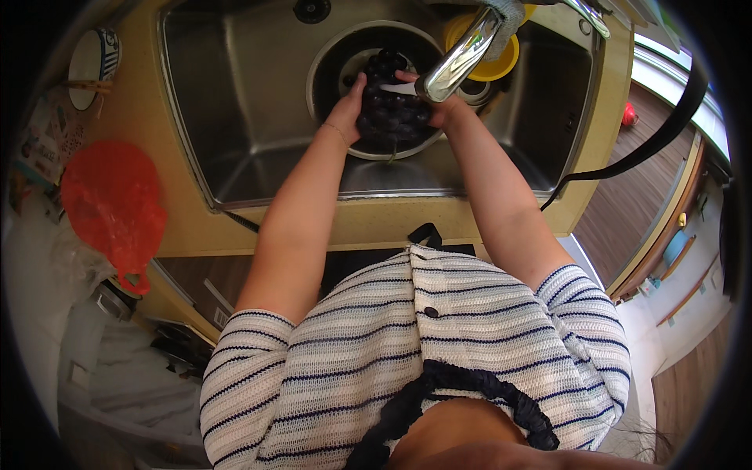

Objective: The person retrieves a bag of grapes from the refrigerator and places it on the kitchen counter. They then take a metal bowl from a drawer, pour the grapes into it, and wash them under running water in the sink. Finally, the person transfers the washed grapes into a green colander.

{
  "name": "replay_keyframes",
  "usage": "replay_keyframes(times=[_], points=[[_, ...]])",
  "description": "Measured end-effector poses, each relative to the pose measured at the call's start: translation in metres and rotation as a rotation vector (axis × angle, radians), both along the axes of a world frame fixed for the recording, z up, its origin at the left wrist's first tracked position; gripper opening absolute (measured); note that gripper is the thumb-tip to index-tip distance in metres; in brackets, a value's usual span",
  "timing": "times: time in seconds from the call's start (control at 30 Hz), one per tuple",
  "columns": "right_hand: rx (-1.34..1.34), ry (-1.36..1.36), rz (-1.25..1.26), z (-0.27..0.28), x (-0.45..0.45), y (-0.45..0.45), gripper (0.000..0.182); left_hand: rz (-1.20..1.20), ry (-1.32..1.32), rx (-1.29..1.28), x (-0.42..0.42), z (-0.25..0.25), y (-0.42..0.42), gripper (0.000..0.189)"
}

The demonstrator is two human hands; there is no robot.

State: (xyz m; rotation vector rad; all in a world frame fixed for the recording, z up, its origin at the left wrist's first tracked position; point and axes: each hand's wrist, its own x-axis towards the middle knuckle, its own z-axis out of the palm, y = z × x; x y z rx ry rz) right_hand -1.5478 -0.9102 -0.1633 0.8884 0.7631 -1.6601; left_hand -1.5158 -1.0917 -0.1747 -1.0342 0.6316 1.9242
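A bunch of dark grapes (393, 114) is held between my two hands over a round metal basin (329, 56) in the sink. My left hand (351, 111) grips the bunch's left side, its thumb pointing up along the fruit. On the other side, my right hand (443, 108) supports the bunch, partly hidden behind the chrome faucet (458, 59). Water runs from the spout onto the grapes. The fingers beneath the fruit are hidden.
The stainless steel sink (235, 88) surrounds the basin. Behind the faucet, a yellow plastic basket (496, 64) stands at the right, and a grey cloth (510, 17) hangs over the faucet. A red plastic bag (114, 200) and a patterned enamel bowl (85, 64) with chopsticks lie on the left counter.
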Motion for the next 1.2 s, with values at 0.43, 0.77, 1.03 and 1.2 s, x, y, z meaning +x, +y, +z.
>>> replay_keyframes(times=[0.43, 0.77, 1.03, 1.2], points=[[0.545, 0.658, 0.327, -0.005, 0.014, -0.023, 0.067, -0.081, -0.015, -0.362, 0.005, -0.01, 0.001, 0.064], [0.358, 0.263, 0.025, -0.029, 0.023, -0.024, 0.054, -0.314, 0.373, -0.684, 0.015, -0.036, 0.01, 0.065], [0.668, 0.774, 0.208, -0.046, 0.031, -0.01, 0.056, 0.265, 0.084, -0.38, 0.01, -0.02, 0.016, 0.045], [0.629, 1.032, 0.387, -0.023, 0.033, -0.026, 0.062, 0.167, 0.13, -0.61, 0.009, -0.02, 0.013, 0.049]])
